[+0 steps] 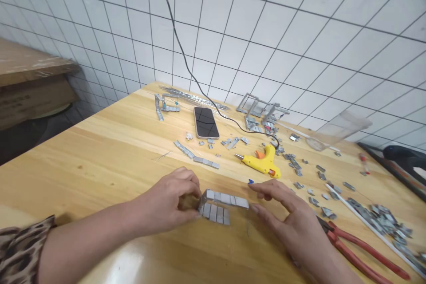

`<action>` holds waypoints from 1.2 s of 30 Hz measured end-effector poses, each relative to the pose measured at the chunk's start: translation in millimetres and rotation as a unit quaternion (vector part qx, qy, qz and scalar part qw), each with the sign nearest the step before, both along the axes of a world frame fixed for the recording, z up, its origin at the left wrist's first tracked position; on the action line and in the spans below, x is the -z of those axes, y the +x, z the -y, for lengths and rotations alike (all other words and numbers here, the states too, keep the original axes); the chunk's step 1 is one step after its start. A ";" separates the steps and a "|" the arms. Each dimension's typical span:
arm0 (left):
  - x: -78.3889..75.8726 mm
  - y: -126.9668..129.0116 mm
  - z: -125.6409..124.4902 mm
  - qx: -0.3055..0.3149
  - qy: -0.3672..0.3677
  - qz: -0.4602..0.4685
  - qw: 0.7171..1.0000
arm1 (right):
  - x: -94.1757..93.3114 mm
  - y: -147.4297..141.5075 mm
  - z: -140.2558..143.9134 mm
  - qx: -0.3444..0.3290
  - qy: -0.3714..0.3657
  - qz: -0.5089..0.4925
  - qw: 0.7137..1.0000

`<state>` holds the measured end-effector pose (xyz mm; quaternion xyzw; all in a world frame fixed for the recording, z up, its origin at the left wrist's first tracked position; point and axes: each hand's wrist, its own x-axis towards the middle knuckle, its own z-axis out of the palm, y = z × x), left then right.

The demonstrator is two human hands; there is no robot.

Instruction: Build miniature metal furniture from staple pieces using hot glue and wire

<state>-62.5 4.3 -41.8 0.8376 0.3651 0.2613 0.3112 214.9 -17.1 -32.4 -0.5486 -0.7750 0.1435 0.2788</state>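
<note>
My left hand [183, 195] is closed on the left end of a small U-shaped frame [226, 198], built of flat grey metal pieces joined in two rows. The frame's open side faces right. Beside that side is my right hand [286, 208], its thumb and forefinger spread apart. The thumb tip lies very close to the upper row; whether it touches, I cannot tell. A tiny blue piece [250, 181] appears at the right forefinger's tip, and whether it is held is unclear. Behind my hands, two joined grey strips [206, 162] lie on the table.
A yellow glue gun [265, 162] lies on the wooden table [109, 142], its black cord running up the tiled wall. Nearby are a phone [206, 123], red-handled pliers [353, 244], scattered metal bits [382, 222], a transparent container [339, 131] and several small metal structures [254, 113].
</note>
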 end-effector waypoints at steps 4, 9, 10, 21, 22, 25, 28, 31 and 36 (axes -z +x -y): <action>0.8 -0.5 0.2 -0.002 -0.002 -0.005 1.000 | -1.8 2.1 2.2 -0.012 -0.037 0.011 0.999; 2.3 1.9 1.1 -0.005 0.003 -0.006 1.000 | 0.8 -21.2 9.0 -0.064 -0.054 0.045 0.996; 2.4 2.3 1.0 -0.006 0.004 -0.006 1.000 | 0.8 -24.4 9.6 -0.071 -0.052 0.049 0.995; 1.5 -7.8 -10.4 -0.011 0.026 -0.022 0.999 | -12.6 18.1 -2.8 -0.012 -0.063 0.111 0.992; 1.7 -8.6 -10.9 -0.011 0.026 -0.026 0.999 | -14.3 20.3 -3.9 -0.009 -0.070 0.117 0.991; 2.9 -9.9 -11.6 -0.003 0.029 -0.031 0.999 | -19.0 23.6 -7.1 -0.005 -0.083 0.123 0.989; 3.4 -9.0 -12.5 0.016 0.029 -0.036 0.999 | -22.8 25.7 -9.7 0.002 -0.092 0.131 0.987; 2.3 -6.3 -13.7 0.023 0.032 -0.046 0.998 | -23.8 26.2 -10.3 0.006 -0.095 0.136 0.986; -0.1 -3.6 -14.4 0.024 0.027 -0.055 0.998 | -16.3 18.6 -7.3 -0.009 -0.087 0.132 0.987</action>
